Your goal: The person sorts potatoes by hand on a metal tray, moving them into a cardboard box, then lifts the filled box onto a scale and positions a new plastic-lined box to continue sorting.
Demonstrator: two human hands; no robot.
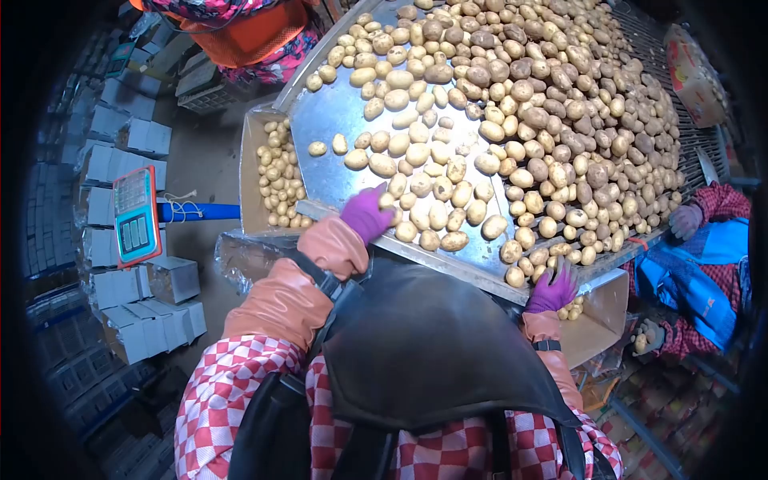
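My left hand (366, 212), in a purple glove, lies fingers apart on pale potatoes (432, 204) at the near edge of the metal sorting table (336, 120). My right hand (554, 288), also in a purple glove, rests with spread fingers at the table's lower right edge, touching a few potatoes (516, 276) beside an open cardboard box (600, 308). Neither hand is closed around a potato. A large heap of darker potatoes (560, 96) covers the table's far right side.
A cardboard box (250, 172) partly filled with small potatoes stands left of the table. A scale with an orange display (136, 216) is further left, with stacked grey boxes (144, 312) around it. One co-worker's gloved hand (684, 220) is at right; another person in orange (248, 28) stands at top.
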